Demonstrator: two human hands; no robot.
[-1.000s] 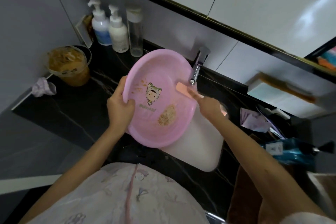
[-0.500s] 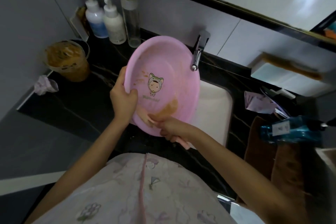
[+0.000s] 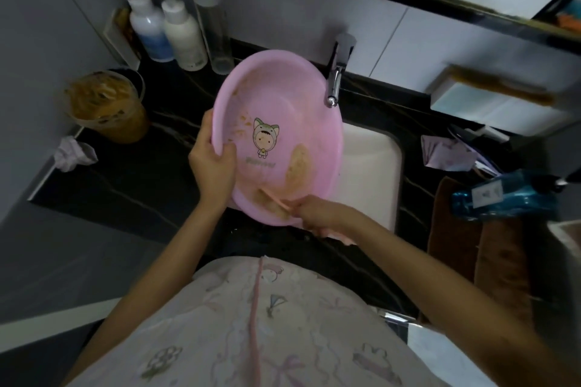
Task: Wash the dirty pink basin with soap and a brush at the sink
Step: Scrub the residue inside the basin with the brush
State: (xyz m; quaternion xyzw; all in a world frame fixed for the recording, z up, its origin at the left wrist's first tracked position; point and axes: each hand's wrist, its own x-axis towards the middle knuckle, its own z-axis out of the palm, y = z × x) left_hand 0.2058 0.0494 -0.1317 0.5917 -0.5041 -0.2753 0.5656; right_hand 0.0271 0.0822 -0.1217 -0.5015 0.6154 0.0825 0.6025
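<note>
The pink basin (image 3: pixel 283 104) is tilted up over the left edge of the white sink (image 3: pixel 371 173), its inside facing me. A cartoon sticker sits in its middle, and brown smears mark its lower right and bottom. My left hand (image 3: pixel 213 163) grips the basin's left rim, thumb inside. My right hand (image 3: pixel 317 210) holds a pink brush (image 3: pixel 273 199) whose head lies on the smear near the basin's bottom rim. The brush's handle end sticks out below my wrist.
A chrome tap (image 3: pixel 336 72) stands behind the basin. Two pump bottles (image 3: pixel 163 22) and a clear bottle (image 3: pixel 213 22) line the back left. A cup of brown mess (image 3: pixel 107 104) and crumpled tissue (image 3: pixel 74 154) sit left. A blue bottle (image 3: pixel 503 195) lies on brown towels at right.
My right hand came down from near the tap to the basin's bottom rim with the brush. The brown patch is now smeared into a longer streak. The left hand keeps its grip.
</note>
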